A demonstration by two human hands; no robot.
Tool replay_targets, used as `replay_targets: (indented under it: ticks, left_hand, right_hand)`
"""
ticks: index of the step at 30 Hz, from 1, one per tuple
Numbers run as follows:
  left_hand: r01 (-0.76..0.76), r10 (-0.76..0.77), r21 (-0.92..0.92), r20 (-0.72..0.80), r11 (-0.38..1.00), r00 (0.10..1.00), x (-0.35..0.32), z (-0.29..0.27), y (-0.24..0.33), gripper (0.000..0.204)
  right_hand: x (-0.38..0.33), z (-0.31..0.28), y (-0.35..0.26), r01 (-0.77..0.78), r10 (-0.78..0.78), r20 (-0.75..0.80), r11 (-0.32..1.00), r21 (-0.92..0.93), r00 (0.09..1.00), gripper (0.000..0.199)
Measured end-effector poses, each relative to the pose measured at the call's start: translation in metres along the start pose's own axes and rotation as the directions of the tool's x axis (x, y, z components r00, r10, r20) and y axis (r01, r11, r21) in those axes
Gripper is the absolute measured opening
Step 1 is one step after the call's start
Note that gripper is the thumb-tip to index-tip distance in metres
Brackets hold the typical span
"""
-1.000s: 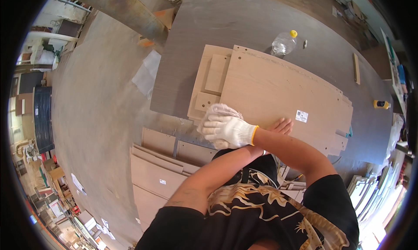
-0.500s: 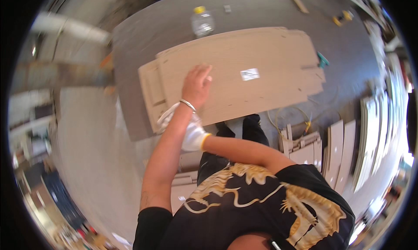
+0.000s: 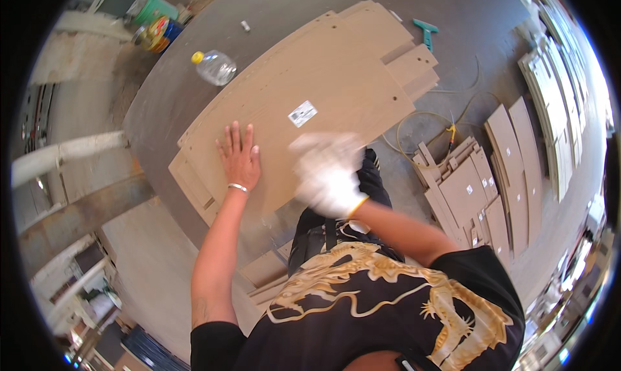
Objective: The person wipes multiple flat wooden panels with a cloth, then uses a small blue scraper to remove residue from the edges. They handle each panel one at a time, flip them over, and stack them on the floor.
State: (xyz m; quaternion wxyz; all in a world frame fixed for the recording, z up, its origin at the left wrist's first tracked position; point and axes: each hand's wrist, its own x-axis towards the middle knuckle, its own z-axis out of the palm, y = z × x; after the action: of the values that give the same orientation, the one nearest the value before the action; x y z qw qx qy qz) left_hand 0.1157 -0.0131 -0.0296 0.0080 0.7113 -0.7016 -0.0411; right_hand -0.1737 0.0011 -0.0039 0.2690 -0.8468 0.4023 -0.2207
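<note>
A stack of flat brown boards (image 3: 349,67) with small holes near the edges lies on a dark grey table (image 3: 152,122). The top board bears a white printed label (image 3: 302,113). My left hand (image 3: 240,161), bare with a metal bangle at the wrist, rests on the board's near left part, fingers stretched out. Over the board's near edge is my right hand (image 3: 328,177) in a white glove with a yellow cuff. Motion smears its fingers, so I cannot tell whether it holds anything.
A clear plastic bottle with a yellow cap (image 3: 215,67) lies beyond the boards. Past their right end is a green scraper-like tool (image 3: 426,33). A yellowish hose (image 3: 414,115) loops near stacked boards (image 3: 462,190) on the right. A paint-like can (image 3: 157,34) stands far left.
My right hand has come out from behind my left forearm, moving right and over the boards' near edge. My left hand now lies flatter, fingers more spread. The head view has turned.
</note>
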Motion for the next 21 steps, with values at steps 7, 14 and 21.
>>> replay_targets:
  ticks: [7, 14, 21]
  left_hand:
    - [-0.098, 0.097, -0.053, -0.022, 0.994, 0.995, -0.004, -0.006, -0.005, 0.062]
    - [-0.147, 0.146, -0.034, -0.031, 0.989, 0.989, -0.005, -0.003, -0.006, 0.063]
    - [-0.211, 0.208, -0.034, -0.074, 0.977, 0.975, -0.005, -0.003, -0.01, 0.064]
  right_hand:
    - [-0.009, 0.016, -0.018, 0.15, -0.156, -0.014, 0.917, 0.368, 0.988, 0.045]
    - [0.026, -0.11, 0.084, -0.448, 0.254, -0.485, 0.828, -0.339, 0.837, 0.024]
    - [0.008, -0.063, 0.021, -0.213, 0.202, 0.216, 0.977, 0.031, 0.955, 0.04]
